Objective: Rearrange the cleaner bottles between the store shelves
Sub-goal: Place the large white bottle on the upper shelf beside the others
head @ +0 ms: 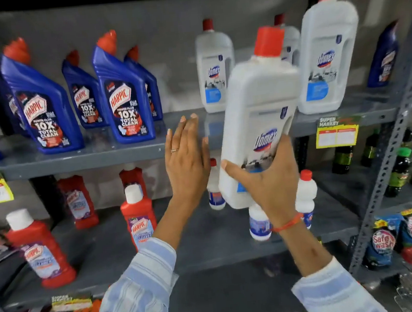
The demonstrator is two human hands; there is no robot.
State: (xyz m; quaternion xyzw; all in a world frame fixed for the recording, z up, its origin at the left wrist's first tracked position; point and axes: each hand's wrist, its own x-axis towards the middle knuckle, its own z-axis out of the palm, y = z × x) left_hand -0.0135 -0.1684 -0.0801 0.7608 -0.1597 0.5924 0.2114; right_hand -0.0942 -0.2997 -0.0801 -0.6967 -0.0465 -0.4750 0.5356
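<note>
My right hand point(265, 177) grips the lower part of a large white Domex bottle point(258, 105) with a red cap, holding it tilted in the air in front of the upper shelf point(86, 157). My left hand point(187, 157) is flat and open just to the left of the bottle, fingers together, not touching it. More white Domex bottles point(214, 67) point(325, 51) stand on the upper shelf behind. Blue Harpic bottles point(41, 101) point(123, 91) stand at the shelf's left.
Red Harpic bottles point(39, 247) point(137, 212) and small white bottles point(305, 191) stand on the lower shelf point(208, 243). Dark green bottles point(400, 170) and Safewash pouches point(384, 239) sit at right beside a perforated metal upright point(387, 163). Yellow price tags point(336, 133) hang on shelf edges.
</note>
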